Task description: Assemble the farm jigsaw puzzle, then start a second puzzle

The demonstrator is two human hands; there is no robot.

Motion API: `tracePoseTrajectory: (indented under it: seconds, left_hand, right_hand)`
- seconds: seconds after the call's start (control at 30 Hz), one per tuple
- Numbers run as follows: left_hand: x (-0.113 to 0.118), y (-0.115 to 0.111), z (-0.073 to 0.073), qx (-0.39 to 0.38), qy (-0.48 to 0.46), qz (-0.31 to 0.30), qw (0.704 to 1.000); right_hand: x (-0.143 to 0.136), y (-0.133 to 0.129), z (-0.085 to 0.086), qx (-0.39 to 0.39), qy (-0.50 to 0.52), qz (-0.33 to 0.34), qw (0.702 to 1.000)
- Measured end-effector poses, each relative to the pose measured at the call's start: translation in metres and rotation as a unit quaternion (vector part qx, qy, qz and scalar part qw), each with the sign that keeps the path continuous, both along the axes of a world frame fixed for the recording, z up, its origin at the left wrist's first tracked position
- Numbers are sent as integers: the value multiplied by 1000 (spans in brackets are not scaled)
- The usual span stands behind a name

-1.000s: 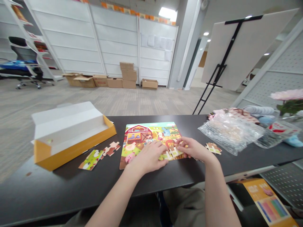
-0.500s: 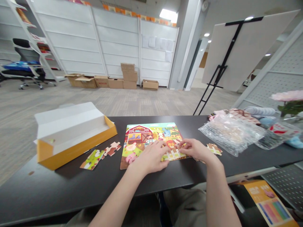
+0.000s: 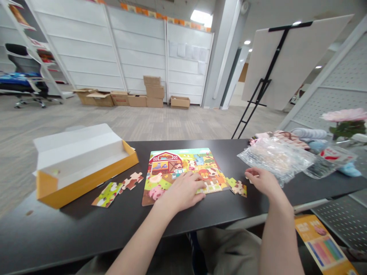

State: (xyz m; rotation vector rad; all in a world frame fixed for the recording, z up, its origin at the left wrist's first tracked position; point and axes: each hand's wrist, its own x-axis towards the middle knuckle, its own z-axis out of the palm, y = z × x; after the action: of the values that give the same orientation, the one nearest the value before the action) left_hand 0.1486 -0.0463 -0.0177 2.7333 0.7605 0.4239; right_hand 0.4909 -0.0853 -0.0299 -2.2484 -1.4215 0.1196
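Observation:
A farm-scene puzzle board (image 3: 163,181) with a red barn lies on the dark table. My left hand (image 3: 185,191) rests flat on its lower middle, fingers spread. Right of the board, my right hand (image 3: 260,181) is closed on a puzzle piece (image 3: 250,179), mostly hidden by the fingers. Between that hand and the board lie loose pieces (image 3: 237,187), touching or near the board's right edge. On the left are a green piece group (image 3: 107,194) and a brown-and-pink group (image 3: 132,181).
An open yellow box (image 3: 88,179) with a white inside stands at the left. Clear plastic bags (image 3: 276,158), folded cloths (image 3: 292,138) and a pink flower (image 3: 345,115) are at the right. A yellow package (image 3: 323,244) sits below the table edge.
My right hand has moved right, off the board, to the piece that lay there. Loose pieces beside the board now show. My left hand stays on the board. The view has shifted slightly.

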Motion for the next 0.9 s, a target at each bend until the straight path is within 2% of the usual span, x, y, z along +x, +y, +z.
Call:
tracePoseTrajectory:
  seconds: [0.13, 0.2, 0.3, 0.47, 0.6, 0.73, 0.9]
  left_hand:
    - [1, 3, -3, -9, -1, -7, 1000]
    - [-1, 6, -4, -31, -9, -5, 999]
    - [-11, 13, -4, -68, -23, 9, 997]
    - [-32, 22, 1, -65, -3, 39, 997]
    - [-39, 23, 2, -78, 9, 56, 995]
    - [-40, 22, 0, -88, 12, 51, 995]
    - [-40, 21, -1, -71, 9, 47, 996]
  right_hand:
    - [10, -10, 2, -28, -1, -25, 999]
    - [3, -13, 7, -28, 7, -5, 1000]
    - [-23, -14, 17, -4, 38, 121, 992]
    - [-89, -4, 32, -17, 108, 317, 942]
    - [-128, 7, 30, -39, 120, 410, 903]
    - [-142, 12, 24, -66, 87, 430, 896]
    - [-144, 12, 24, -86, 97, 421, 898]
